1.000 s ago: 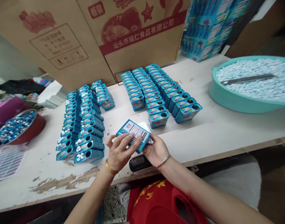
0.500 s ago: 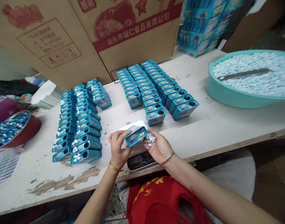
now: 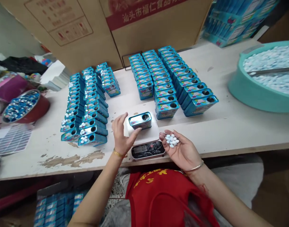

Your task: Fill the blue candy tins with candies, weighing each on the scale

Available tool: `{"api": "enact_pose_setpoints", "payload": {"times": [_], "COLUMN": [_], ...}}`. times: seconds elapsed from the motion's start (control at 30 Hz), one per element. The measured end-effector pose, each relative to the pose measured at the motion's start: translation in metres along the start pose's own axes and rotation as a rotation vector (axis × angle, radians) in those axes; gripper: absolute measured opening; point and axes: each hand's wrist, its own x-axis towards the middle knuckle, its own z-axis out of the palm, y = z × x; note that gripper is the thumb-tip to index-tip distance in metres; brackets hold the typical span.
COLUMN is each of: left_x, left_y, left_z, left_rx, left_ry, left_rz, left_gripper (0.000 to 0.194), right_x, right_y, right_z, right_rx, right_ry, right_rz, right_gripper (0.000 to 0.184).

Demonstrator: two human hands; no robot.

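Near the front edge of the surface (image 3: pixel 205 132), an upright blue tin (image 3: pixel 139 119) stands on the white platform (image 3: pixel 149 134) of a scale (image 3: pixel 147 150). The display appears to read zero. The left hand (image 3: pixel 120 138) is spread wide around the left end of the tin, thumb toward the front face and fingers beyond the left end; whether the thumb touches the tin cannot be determined. The right hand (image 3: pixel 182 154) is palm up and cupped, holding loose white sweets (image 3: pixel 172 141) to the right of the scale.

The step in hand appears to be positioning or releasing the tin on the platform while the sweets are kept apart from it. Judged from this layout, the next move calls for a level right palm and a left hand clear of the platform, so that neither spills sweets nor loads the scale.

Orientation: the tin's long axis runs left to right, roughly parallel to the front edge. Its round opening faces up, at the right end, nearest the cupped hand.

Surroundings: tins with sweets on their lids (image 3: pixel 93 138) stand in rows toward the left; further tins (image 3: pixel 168 108) stand in rows behind and right of the scale. A green basin (image 3: pixel 260 99) of sweets occupies the right side.
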Motion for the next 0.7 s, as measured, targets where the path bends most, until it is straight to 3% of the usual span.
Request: {"api": "enact_pose_setpoints", "payload": {"times": [0.07,0.2,0.3,0.47,0.7], "left_x": [-0.010,-0.036,-0.048,-0.051,-0.052], "left_y": [0.025,0.076,0.097,0.103,0.100], "left_z": [-0.003,0.010,0.028,0.045,0.049], "left_rx": [-0.004,-0.150,-0.083,0.053,0.019], "left_ry": [0.007,-0.424,-0.556,-0.648,-0.586], "left_rz": [0.105,0.227,0.200,0.190,0.196], "left_gripper": [0.046,0.030,0.024,0.026,0.020], "right_x": [-0.007,-0.018,-0.022,-0.022,-0.023], "right_y": [0.002,0.007,0.011,0.013,0.013], "right_z": [-0.003,-0.012,-0.021,-0.034,-0.033], "right_rx": [0.014,0.027,0.015,0.000,0.048], "right_ry": [0.016,0.039,0.041,0.039,0.053], "right_rz": [0.003,0.051,0.034,-0.005,0.027], "right_gripper": [0.034,0.039,0.038,0.036,0.038]}}
